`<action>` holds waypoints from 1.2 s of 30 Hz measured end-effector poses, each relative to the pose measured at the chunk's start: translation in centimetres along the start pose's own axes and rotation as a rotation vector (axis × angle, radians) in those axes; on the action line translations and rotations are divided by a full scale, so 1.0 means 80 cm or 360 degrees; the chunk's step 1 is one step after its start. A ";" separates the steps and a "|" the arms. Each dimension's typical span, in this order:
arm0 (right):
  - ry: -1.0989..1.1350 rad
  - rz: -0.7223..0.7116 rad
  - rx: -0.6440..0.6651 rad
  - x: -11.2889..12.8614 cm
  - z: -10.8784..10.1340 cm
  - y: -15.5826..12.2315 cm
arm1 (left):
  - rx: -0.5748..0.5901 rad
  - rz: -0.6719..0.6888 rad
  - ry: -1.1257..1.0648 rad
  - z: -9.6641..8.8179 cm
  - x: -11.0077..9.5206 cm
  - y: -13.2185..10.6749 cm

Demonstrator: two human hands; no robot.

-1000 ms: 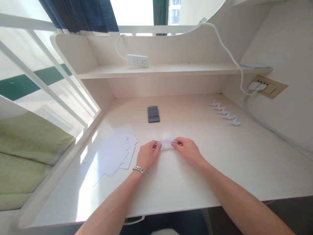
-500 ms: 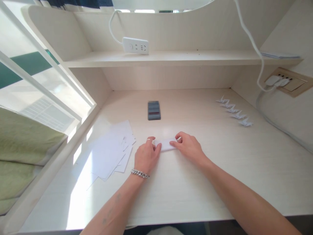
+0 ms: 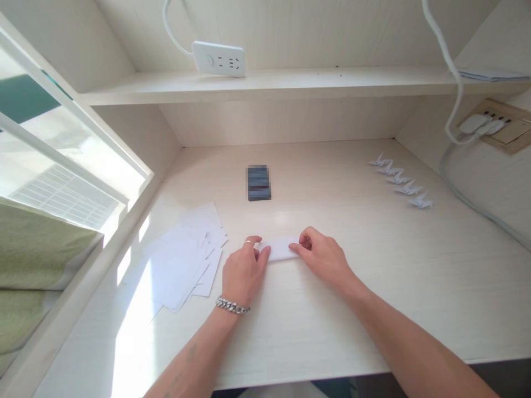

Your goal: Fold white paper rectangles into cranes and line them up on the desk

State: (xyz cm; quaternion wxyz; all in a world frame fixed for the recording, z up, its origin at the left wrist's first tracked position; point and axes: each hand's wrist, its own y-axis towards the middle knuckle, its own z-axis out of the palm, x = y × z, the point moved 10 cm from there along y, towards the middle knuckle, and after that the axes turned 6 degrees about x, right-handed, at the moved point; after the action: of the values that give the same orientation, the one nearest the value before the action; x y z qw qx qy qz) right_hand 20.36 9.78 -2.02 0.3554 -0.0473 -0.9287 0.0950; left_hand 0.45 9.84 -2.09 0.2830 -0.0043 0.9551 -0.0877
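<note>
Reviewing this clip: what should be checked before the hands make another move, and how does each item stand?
1. Left hand on the paper strip: ok, thumb at its left end.
2. Right hand on the strip: ok, thumb at its right end.
3. Strip's edges lined up: cannot tell, too washed out.
4. Loose sheets apart from the strip: ok, off to the left.
5. Paper cranes away from both hands: ok, rowed at far right.
</note>
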 end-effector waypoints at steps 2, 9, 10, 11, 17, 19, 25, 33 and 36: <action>0.0036 -0.0006 -0.0002 0.001 0.000 -0.005 | -0.0007 -0.0001 -0.0014 -0.001 0.002 -0.005; 0.0101 -0.0002 0.0001 0.001 0.003 -0.006 | 0.0025 -0.0017 -0.0034 -0.003 0.001 -0.004; 0.0081 0.0016 -0.0001 0.001 0.003 -0.006 | 0.0035 -0.0026 -0.0047 -0.003 0.002 -0.004; 0.0062 0.0033 -0.0004 0.001 0.003 -0.006 | 0.0044 -0.0032 -0.0069 -0.004 0.003 -0.003; -0.0011 0.0080 0.0020 0.003 0.002 -0.006 | 0.0081 -0.0045 -0.0192 -0.007 0.006 -0.004; -0.0018 0.0091 0.0024 0.002 0.002 -0.006 | 0.0078 -0.0063 -0.0157 -0.007 0.006 -0.004; 0.0000 0.0119 0.0034 0.001 0.003 -0.004 | 0.0094 -0.0126 -0.0083 -0.006 0.005 0.000; -0.0010 0.0155 0.0066 0.000 0.003 -0.002 | 0.0101 -0.0187 -0.0064 -0.008 0.009 0.003; -0.0016 0.0163 0.0068 -0.002 0.004 -0.002 | 0.0109 -0.0198 -0.0056 -0.007 0.011 0.004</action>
State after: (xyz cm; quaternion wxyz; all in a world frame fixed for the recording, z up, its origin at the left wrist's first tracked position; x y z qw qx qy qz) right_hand 20.25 9.54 -2.28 0.3465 -0.0865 -0.9245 0.1331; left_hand -0.58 10.19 -2.14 0.2938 -0.0554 0.9443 -0.1377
